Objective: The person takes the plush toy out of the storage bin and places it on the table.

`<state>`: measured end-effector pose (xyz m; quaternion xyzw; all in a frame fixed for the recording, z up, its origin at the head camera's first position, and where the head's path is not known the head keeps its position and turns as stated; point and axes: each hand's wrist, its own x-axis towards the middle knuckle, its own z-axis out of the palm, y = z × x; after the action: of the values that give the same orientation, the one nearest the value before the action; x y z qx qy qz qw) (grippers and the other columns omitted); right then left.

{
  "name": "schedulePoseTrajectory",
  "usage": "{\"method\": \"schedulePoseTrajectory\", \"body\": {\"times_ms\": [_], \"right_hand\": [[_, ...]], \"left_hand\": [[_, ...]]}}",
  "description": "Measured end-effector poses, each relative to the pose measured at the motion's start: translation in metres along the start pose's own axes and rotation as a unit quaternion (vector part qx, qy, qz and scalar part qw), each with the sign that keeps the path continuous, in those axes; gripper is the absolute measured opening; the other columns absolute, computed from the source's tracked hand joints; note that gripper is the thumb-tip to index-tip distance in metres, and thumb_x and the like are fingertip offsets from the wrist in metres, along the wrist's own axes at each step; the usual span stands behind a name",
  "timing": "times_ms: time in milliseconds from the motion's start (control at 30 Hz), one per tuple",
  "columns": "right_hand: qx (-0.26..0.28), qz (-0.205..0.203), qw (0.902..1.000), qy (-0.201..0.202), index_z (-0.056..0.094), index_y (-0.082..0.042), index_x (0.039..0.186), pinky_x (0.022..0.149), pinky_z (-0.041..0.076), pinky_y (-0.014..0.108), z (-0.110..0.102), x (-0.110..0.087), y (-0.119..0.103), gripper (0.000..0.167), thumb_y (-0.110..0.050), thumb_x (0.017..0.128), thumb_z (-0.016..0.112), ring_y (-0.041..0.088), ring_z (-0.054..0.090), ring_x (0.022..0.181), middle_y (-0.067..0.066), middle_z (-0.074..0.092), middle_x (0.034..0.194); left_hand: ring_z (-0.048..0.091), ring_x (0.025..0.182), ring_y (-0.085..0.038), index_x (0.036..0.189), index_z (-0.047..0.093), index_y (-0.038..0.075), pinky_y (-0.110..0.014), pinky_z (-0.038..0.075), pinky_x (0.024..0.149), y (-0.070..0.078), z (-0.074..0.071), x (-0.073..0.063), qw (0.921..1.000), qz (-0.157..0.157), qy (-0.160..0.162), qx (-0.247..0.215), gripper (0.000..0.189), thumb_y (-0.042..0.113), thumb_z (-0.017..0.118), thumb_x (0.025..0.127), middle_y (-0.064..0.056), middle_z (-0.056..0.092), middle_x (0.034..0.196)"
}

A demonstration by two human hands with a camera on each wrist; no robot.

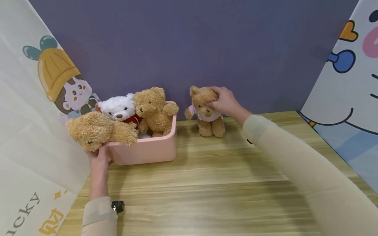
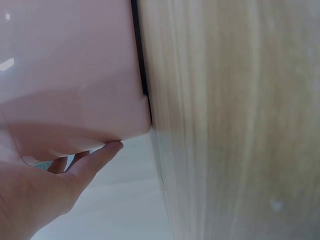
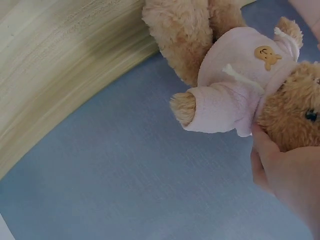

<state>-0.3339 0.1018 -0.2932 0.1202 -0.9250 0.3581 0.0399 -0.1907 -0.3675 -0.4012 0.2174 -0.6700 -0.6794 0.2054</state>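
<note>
My right hand (image 1: 222,100) grips the head of a brown teddy bear (image 1: 206,116) in a pale pink shirt, fingers around its side. The bear is upright, legs down close over the tabletop. In the right wrist view, thumb and fingers meet the bear's fur near the shirt collar (image 3: 257,102). My left hand (image 1: 98,160) is at the left end of a pink box (image 1: 147,150), its fingers straight against the outer wall (image 2: 75,115). Above that hand, a curly tan teddy bear (image 1: 91,129) leans over the rim and covers part of the fingers.
Inside the box sit a white bear (image 1: 118,108) in red and another tan bear (image 1: 155,109). The wooden tabletop (image 1: 192,190) meets a blue-grey back panel (image 1: 192,42). Printed white panels stand at the left (image 1: 26,114) and right (image 1: 333,108).
</note>
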Motion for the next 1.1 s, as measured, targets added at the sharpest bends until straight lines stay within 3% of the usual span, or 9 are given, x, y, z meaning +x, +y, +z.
{"method": "schedulePoseTrajectory", "body": {"times_ms": [167, 400, 533, 667, 833, 933, 1000, 1033, 1100], "right_hand": [[0.005, 0.018, 0.9998, -0.002, 0.039, -0.021, 0.165, 0.117, 0.047, 0.06, 0.004, 0.003, 0.002, 0.074, -0.029, 0.101, 0.074, 0.04, 0.048, 0.144, 0.02, 0.047, 0.157], [0.023, 0.034, 0.9991, -0.013, 0.042, -0.024, 0.164, 0.116, 0.049, 0.058, 0.007, 0.006, 0.004, 0.072, -0.031, 0.1, 0.075, 0.038, 0.052, 0.145, 0.015, 0.051, 0.161], [0.028, 0.045, 0.9985, -0.009, 0.045, -0.024, 0.163, 0.116, 0.049, 0.058, 0.007, 0.009, 0.009, 0.07, -0.032, 0.1, 0.075, 0.038, 0.053, 0.145, 0.014, 0.053, 0.16], [0.027, 0.039, 0.9987, -0.015, 0.042, -0.023, 0.164, 0.118, 0.047, 0.059, 0.006, 0.012, 0.015, 0.072, -0.031, 0.101, 0.075, 0.039, 0.049, 0.146, 0.017, 0.049, 0.162], [-0.007, 0.024, 0.9996, -0.015, 0.035, -0.022, 0.167, 0.121, 0.042, 0.061, 0.004, 0.013, 0.016, 0.077, -0.034, 0.102, 0.073, 0.043, 0.044, 0.148, 0.023, 0.041, 0.162], [-0.014, 0.028, 0.9994, -0.015, 0.032, -0.023, 0.169, 0.123, 0.039, 0.061, 0.004, 0.015, 0.015, 0.077, -0.035, 0.104, 0.07, 0.043, 0.039, 0.151, 0.023, 0.034, 0.166], [-0.007, 0.035, 0.9992, -0.016, 0.03, -0.024, 0.169, 0.124, 0.037, 0.062, 0.005, 0.016, 0.015, 0.076, -0.035, 0.105, 0.068, 0.043, 0.035, 0.153, 0.023, 0.026, 0.169], [-0.003, 0.039, 0.9991, -0.017, 0.029, -0.025, 0.17, 0.125, 0.037, 0.062, 0.006, 0.017, 0.016, 0.075, -0.035, 0.106, 0.067, 0.043, 0.034, 0.154, 0.023, 0.023, 0.17], [0.006, 0.043, 0.9989, -0.019, 0.027, -0.026, 0.17, 0.125, 0.036, 0.062, 0.008, 0.018, 0.018, 0.074, -0.036, 0.107, 0.065, 0.044, 0.032, 0.155, 0.023, 0.018, 0.171]], "left_hand": [[0.029, 0.159, -0.024, 0.163, 0.006, 0.042, -0.033, 0.057, 0.075, -0.002, 0.0, 0.0, 1.0, -0.003, -0.001, 0.004, 0.078, 0.039, 0.059, 0.105, -0.002, 0.025, 0.178], [0.025, 0.161, -0.022, 0.163, 0.004, 0.042, -0.022, 0.055, 0.064, -0.004, -0.003, -0.001, 0.9999, -0.011, 0.002, 0.01, 0.078, 0.039, 0.057, 0.106, 0.0, 0.021, 0.179], [0.02, 0.163, -0.02, 0.163, -0.001, 0.05, -0.049, 0.061, 0.097, -0.003, -0.002, 0.001, 0.9997, -0.019, -0.011, -0.004, 0.082, 0.041, 0.057, 0.106, 0.003, 0.017, 0.18], [0.016, 0.165, -0.02, 0.162, -0.008, 0.057, -0.072, 0.033, 0.122, -0.001, -0.001, 0.0, 0.9994, -0.025, -0.022, -0.008, 0.085, 0.042, 0.055, 0.107, 0.003, 0.012, 0.181], [0.012, 0.166, -0.022, 0.163, -0.009, 0.052, -0.072, 0.038, 0.119, 0.0, -0.001, 0.001, 0.9996, -0.015, -0.025, 0.002, 0.085, 0.043, 0.054, 0.107, 0.005, 0.008, 0.181], [0.012, 0.167, -0.023, 0.164, -0.008, 0.05, -0.051, 0.061, 0.096, -0.001, -0.002, 0.001, 0.9995, -0.011, -0.026, 0.013, 0.084, 0.044, 0.054, 0.108, 0.004, 0.007, 0.181], [0.014, 0.166, -0.023, 0.164, -0.007, 0.049, -0.034, 0.06, 0.08, -0.001, -0.002, 0.001, 0.9994, -0.015, -0.022, 0.023, 0.083, 0.045, 0.054, 0.108, 0.002, 0.008, 0.181], [0.015, 0.166, -0.022, 0.164, -0.006, 0.049, -0.033, 0.058, 0.08, -0.001, -0.002, 0.0, 0.9993, -0.017, -0.021, 0.025, 0.082, 0.044, 0.054, 0.107, 0.002, 0.01, 0.181], [0.016, 0.165, -0.023, 0.164, -0.005, 0.05, -0.048, 0.061, 0.093, -0.001, -0.001, 0.0, 0.9995, -0.017, -0.02, 0.017, 0.082, 0.043, 0.054, 0.107, 0.001, 0.011, 0.181]]}}
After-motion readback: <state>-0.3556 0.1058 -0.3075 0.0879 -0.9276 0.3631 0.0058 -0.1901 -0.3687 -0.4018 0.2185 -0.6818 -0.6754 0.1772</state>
